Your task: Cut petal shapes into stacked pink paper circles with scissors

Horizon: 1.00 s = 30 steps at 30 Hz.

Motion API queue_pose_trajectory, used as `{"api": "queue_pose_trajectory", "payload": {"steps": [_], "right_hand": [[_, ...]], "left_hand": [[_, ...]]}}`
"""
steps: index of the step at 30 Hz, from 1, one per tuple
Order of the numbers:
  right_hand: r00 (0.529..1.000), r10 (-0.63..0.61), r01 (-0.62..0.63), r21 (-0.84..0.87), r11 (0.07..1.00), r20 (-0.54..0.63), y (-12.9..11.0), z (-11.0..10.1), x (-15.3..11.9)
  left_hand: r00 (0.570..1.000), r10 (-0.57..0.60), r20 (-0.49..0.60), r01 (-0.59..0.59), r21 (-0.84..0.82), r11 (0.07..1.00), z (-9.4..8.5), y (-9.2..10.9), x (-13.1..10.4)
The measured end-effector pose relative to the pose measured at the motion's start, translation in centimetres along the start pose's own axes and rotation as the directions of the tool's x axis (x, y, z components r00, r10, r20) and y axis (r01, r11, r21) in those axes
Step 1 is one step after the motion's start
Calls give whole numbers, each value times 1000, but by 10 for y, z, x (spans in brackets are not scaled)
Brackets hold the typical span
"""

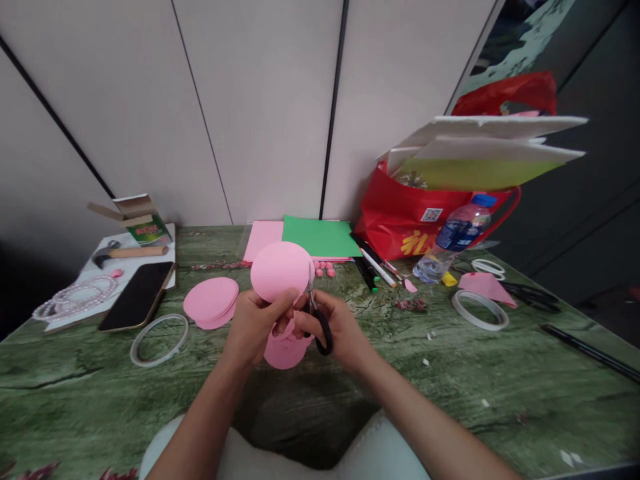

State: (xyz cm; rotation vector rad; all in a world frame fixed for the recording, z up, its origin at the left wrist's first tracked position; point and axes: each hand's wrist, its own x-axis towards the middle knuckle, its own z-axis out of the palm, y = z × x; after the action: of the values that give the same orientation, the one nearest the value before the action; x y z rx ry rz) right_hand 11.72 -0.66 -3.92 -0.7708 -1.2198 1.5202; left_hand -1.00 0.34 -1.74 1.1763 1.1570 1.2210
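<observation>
My left hand point(257, 323) pinches the lower edge of a pink paper circle point(281, 270), holding it up above the table. In my right hand point(340, 327) is a pair of scissors point(324, 332) with black handles, the blades pointing up at the circle's right edge. Whether the blades are parted is too small to tell. Below both hands, more pink paper circles point(285, 355) lie on the table, partly hidden by my fingers. A stack of pink circles point(210, 300) rests to the left of my left hand.
Pink and green paper sheets point(323, 237) lie at the back, near pens point(377, 267). A red bag point(387, 217) and a water bottle point(457, 237) stand right. Tape rolls point(160, 340) flank my hands. A phone point(137, 297), hammer point(137, 252) and bead string point(75, 300) are left.
</observation>
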Motion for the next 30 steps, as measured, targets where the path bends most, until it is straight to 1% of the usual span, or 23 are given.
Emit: {"api": "queue_pose_trajectory", "payload": {"steps": [6,10,18,24,30], "right_hand": [[1000,3,-2,64,998,-16,3,-2,1],[999,21,-19,39,999,-33,4,-1,2],[998,17,-18,-13,1000,-68,3,-2,2],[997,28,-30,-29,999,-77,0,-1,2],[995,51,-54,-24,998,-85,0,-1,1]], "left_hand": [[999,-14,34,15,-10,1000,2,1,0],[1000,-20,16,20,-4,1000,2,0,1],[1000,1,7,-1,18,1000,-1,-2,3],[1000,19,24,-18,-4,1000,-4,-4,4],[1000,24,16,-23,-32,999,-3,-2,2]]}}
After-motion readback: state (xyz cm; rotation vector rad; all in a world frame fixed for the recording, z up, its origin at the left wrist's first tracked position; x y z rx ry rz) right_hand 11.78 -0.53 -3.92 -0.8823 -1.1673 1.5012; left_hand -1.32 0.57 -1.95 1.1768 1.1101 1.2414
